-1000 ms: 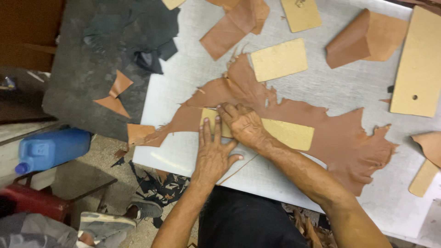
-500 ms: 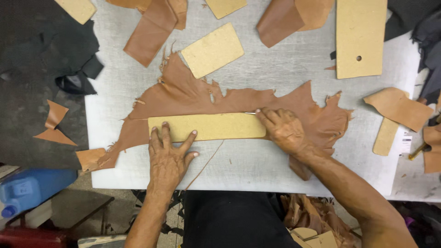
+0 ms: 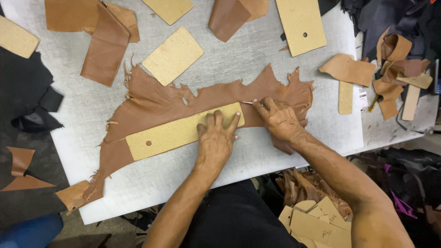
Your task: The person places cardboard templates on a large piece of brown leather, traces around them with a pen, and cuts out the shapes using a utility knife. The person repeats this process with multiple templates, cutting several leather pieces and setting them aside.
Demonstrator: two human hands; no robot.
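In the head view, a long tan pattern board (image 3: 177, 133) with 1 round hole near its left end is being pressed flat onto a ragged piece of brown leather (image 3: 156, 103) by the left hand (image 3: 216, 140), whose fingers are being held spread and extended over the board's right end, gripping nothing. The leather is being kept spread across the middle of the grey-white cutting table (image 3: 82, 110), with its torn edges reaching toward the table's lower left corner and its right side.

A thin metal blade (image 3: 248, 103) is being gripped by the right hand (image 3: 278, 119), fingers curled tightly round it, and its tip is being held on the leather just beside the board's upper right corner.

Behind the leather, a smaller tan board (image 3: 173, 55) is being left lying flat, and a folded brown strip (image 3: 104, 46) is resting to its left. Another board with a hole (image 3: 301, 23) is lying at the far edge. Leather scraps (image 3: 395, 69) are being kept piled at the right edge, well apart from both hands. More cardboard patterns (image 3: 317, 225) are being stored below the table, near the right forearm.
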